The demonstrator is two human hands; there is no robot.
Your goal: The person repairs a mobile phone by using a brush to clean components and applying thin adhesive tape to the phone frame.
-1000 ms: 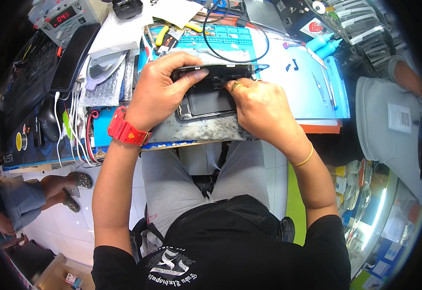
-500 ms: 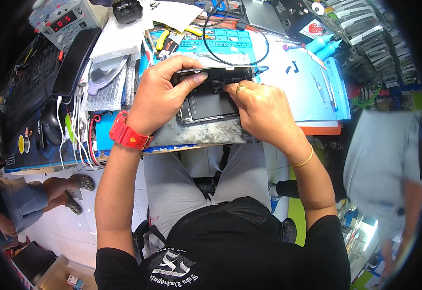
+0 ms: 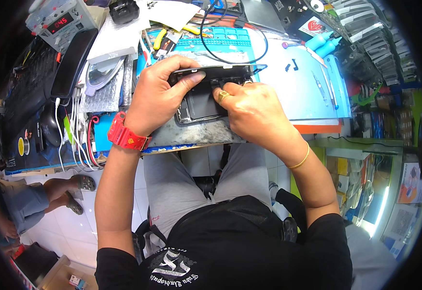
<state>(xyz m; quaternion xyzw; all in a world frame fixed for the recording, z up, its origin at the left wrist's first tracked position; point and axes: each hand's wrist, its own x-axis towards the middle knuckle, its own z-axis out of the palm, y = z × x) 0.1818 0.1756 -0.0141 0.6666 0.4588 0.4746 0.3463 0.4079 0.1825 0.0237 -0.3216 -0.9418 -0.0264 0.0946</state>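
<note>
An opened dark phone (image 3: 199,99) is seen flat on a worn grey mat (image 3: 191,133) at the near edge of the bench. It is gripped along its far edge by the left hand (image 3: 160,96), thumb laid across the top. The right hand (image 3: 252,108) is pinched down on something small inside the casing, though what is pinched cannot be made out. Much of the phone is covered by both hands. A black looped cable (image 3: 232,48) is spread over the blue silicone mat (image 3: 298,87) beyond; white cables (image 3: 73,130) are draped at the left.
</note>
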